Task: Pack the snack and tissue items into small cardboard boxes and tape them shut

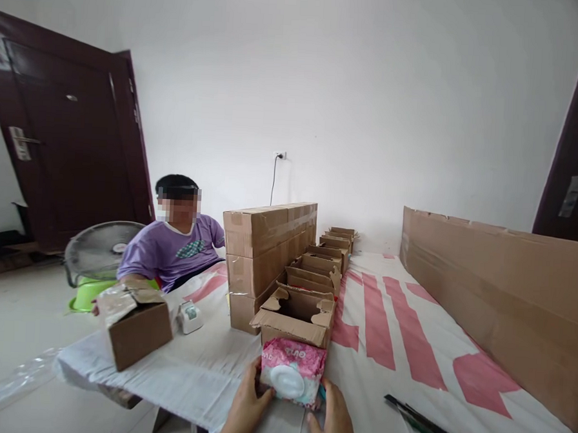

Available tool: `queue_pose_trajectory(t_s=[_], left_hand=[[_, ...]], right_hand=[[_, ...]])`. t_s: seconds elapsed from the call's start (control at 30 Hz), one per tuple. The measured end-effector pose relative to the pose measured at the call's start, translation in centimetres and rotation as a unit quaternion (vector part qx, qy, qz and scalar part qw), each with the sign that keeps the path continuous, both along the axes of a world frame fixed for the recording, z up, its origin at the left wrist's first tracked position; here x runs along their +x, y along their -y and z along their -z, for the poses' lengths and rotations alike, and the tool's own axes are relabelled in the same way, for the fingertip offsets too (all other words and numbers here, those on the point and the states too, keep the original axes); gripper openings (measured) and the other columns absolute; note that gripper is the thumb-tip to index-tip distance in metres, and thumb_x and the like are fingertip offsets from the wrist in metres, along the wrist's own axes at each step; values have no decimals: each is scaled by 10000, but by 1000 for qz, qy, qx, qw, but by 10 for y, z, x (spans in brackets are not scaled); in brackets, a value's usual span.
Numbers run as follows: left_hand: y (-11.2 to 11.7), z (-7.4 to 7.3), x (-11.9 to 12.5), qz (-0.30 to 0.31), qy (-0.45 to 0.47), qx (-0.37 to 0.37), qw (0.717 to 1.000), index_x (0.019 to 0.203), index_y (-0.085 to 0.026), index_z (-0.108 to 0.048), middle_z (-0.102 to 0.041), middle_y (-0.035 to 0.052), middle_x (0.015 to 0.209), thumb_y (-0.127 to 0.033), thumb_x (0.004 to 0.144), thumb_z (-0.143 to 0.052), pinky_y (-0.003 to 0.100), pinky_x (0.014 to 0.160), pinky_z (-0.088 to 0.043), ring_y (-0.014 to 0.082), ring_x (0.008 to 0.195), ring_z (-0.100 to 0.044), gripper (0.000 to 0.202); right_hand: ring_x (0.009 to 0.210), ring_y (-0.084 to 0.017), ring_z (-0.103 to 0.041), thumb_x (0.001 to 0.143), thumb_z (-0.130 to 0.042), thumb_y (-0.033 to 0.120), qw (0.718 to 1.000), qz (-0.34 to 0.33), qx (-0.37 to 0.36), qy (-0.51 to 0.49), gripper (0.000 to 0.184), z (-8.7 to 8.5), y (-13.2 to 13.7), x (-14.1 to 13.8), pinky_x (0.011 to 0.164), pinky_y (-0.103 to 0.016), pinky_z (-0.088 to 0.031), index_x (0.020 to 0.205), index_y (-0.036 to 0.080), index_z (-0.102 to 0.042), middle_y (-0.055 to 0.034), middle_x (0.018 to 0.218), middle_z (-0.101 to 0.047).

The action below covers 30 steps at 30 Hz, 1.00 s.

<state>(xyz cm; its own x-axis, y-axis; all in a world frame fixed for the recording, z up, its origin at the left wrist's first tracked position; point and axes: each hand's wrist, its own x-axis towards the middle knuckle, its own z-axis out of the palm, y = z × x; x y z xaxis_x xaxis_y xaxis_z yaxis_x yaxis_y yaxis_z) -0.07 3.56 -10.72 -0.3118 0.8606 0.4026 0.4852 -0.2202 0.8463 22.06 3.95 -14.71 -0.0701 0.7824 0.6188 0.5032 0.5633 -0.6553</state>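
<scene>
A pink wet-wipe pack (292,370) with a white round lid stands at the near edge of the table, right in front of an open cardboard box (296,316). My left hand (245,408) grips the pack's left side, fingers curled against it. My right hand (334,422) holds its lower right corner. Behind the first box runs a row of several more open cardboard boxes (321,265). To their left is a stack of three sealed cartons (266,257).
Another person in a purple shirt (171,249) sits at the table's left, holding a taped cardboard box (138,325). A tape dispenser (189,316) lies nearby. Flat cardboard sheets (498,298) lean along the right. A dark green tool (428,427) lies near right. A fan (100,252) stands on the floor.
</scene>
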Motion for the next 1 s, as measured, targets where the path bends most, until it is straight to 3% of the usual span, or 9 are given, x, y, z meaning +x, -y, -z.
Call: queue_pose_trajectory(t_s=[0.13,0.2,0.3,0.37,0.6,0.73,0.87,1.0], left_hand=[[13,-8,12,-95,-69,24,993,1266,-134,-468,-599,121,1073,-282,726,-541,462,899,-482,294,1003,-607,565],[22,-10,24,-109,-100,20,989,1278,-138,-460,-595,94,978,-312,807,-480,431,839,-490,264,886,-618,502],[30,-15,45,-13,-125,-19,992,1343,-140,-412,-579,19,783,-348,852,-470,349,723,-488,219,706,-602,536],[27,-22,57,37,-141,-62,987,1407,-151,-361,-581,-3,739,-306,835,-503,315,702,-471,212,688,-604,609],[-9,-48,63,24,-202,-127,971,1428,-155,-356,-673,61,884,-148,781,-552,276,771,-431,224,872,-637,676],[-15,-40,55,29,-197,-112,973,1424,-164,-367,-647,26,791,-195,795,-569,271,709,-423,215,783,-623,661],[-9,-30,50,65,-136,-64,986,1434,-176,-361,-571,-16,722,-217,813,-518,273,675,-428,190,683,-579,642],[-4,-31,49,85,-90,-46,991,1426,-183,-378,-554,-20,723,-244,831,-478,284,684,-443,185,670,-572,606]], right_hand=[[1014,-258,-612,697,-554,96,1000,13,13,-6,494,-7,1,2,892,-383,-502,1177,211,-534,-97,1073,-632],[893,-233,-631,733,-542,116,1000,10,-2,-7,365,-7,1,3,801,-348,-519,1085,214,-557,-75,958,-636],[733,-201,-624,765,-544,152,999,-3,-32,0,233,-7,1,4,704,-309,-512,991,210,-553,-37,806,-626],[696,-189,-616,760,-546,146,999,-17,-43,13,193,-8,2,3,678,-291,-500,940,217,-552,-18,758,-616],[779,-186,-620,666,-564,64,996,-13,-49,75,250,-23,10,4,723,-272,-476,861,219,-580,-25,837,-638],[810,-193,-612,684,-553,66,988,-42,-55,138,207,-30,12,7,742,-289,-463,832,206,-590,-30,835,-647],[834,-205,-604,688,-559,69,983,-57,-42,168,199,-31,12,9,758,-305,-459,825,208,-595,-30,844,-654],[855,-210,-599,689,-562,68,981,-66,-45,176,204,-32,14,11,768,-315,-461,831,211,-595,-30,862,-653]])
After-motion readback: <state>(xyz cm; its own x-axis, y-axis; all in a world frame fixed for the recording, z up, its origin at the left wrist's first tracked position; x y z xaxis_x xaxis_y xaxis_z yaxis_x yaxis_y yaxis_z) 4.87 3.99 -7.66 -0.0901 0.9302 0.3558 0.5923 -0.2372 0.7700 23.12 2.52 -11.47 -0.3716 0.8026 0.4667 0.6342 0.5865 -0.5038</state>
